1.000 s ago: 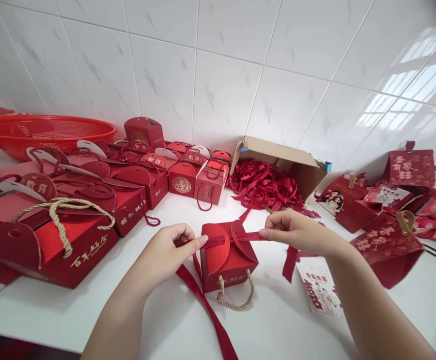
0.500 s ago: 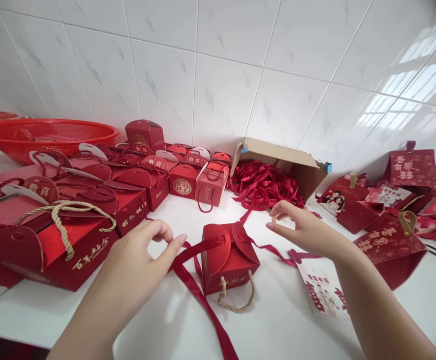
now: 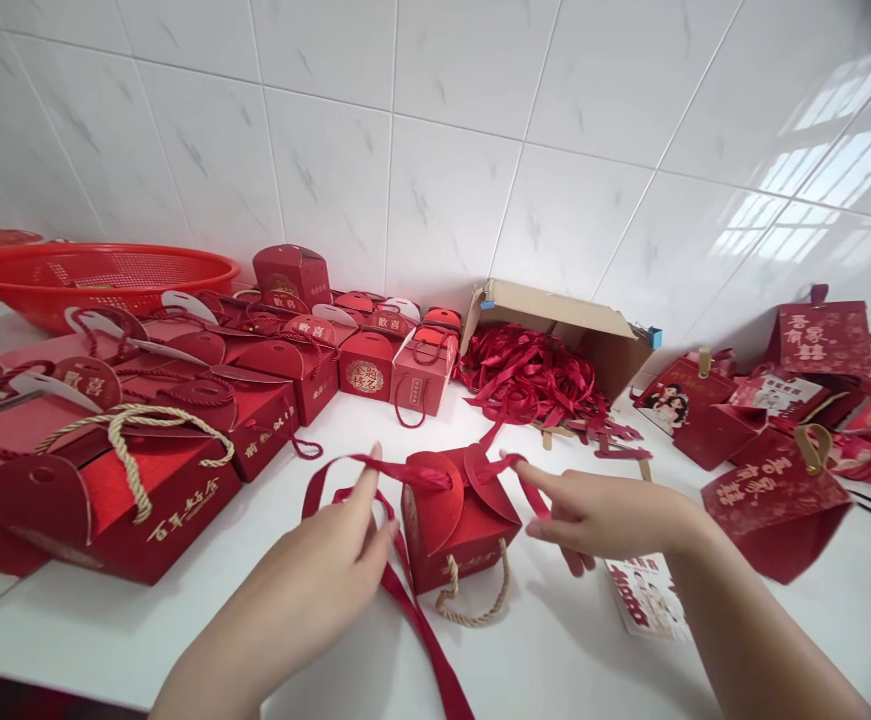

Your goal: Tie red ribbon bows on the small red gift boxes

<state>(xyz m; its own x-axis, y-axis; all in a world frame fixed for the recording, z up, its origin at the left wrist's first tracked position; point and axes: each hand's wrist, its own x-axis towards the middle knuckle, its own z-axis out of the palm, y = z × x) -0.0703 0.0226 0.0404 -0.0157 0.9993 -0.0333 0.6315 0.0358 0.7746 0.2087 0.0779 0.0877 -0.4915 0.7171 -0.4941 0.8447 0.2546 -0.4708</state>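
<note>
A small red gift box (image 3: 457, 535) stands before me with rounded top flaps and a twisted cream cord handle (image 3: 480, 615). Dark red satin ribbon (image 3: 416, 600) passes through its top, and a long tail runs off the front edge. On the box's left, my left hand (image 3: 334, 560) stretches its index finger against a raised ribbon loop, thumb apart. From the other side, my right hand (image 3: 592, 515) extends its index finger into the ribbon by the right flap. Its thumb is apart and the other fingers hang loosely bent. Neither hand visibly pinches the ribbon.
Several red gift boxes (image 3: 180, 500) crowd the left, before a red plastic basket (image 3: 97, 270). Ribbons (image 3: 532, 370) spill from a cardboard box (image 3: 555, 310) by the tiled wall. More red boxes (image 3: 780, 500) lie right. A printed card (image 3: 645, 600) is partly behind my right wrist.
My right hand has moved left and down to the ribbon beside the box, covering part of the card. My left index finger has straightened and the left ribbon now stands up in a loop.
</note>
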